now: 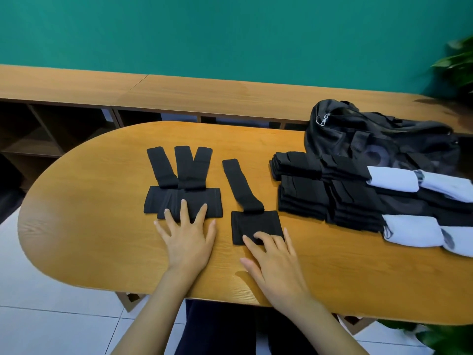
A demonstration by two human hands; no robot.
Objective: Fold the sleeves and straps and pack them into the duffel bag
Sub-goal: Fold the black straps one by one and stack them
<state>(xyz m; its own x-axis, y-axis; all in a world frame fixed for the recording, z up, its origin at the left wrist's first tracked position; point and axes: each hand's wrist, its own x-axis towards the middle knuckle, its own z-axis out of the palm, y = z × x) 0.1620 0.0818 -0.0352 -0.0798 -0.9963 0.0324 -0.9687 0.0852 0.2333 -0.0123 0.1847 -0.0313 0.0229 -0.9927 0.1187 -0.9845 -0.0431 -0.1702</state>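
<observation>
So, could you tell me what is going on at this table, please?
A person is working at the oval wooden table. The left hand lies flat with its fingertips on a group of three overlapping straps, while the right hand touches the near edge of a single strap. Stacks of folded black pieces and rolled light blue sleeves lie to the right, in front of the black duffel bag.

Front of the duffel bag (378,139) hidden behind black folded stacks (302,190). Just in front of the bag, white rolls (409,231) cut off at the right edge. Well left of the bag, near edges of black straps (163,170) covered by left hand (188,242) and right hand (276,262).
</observation>
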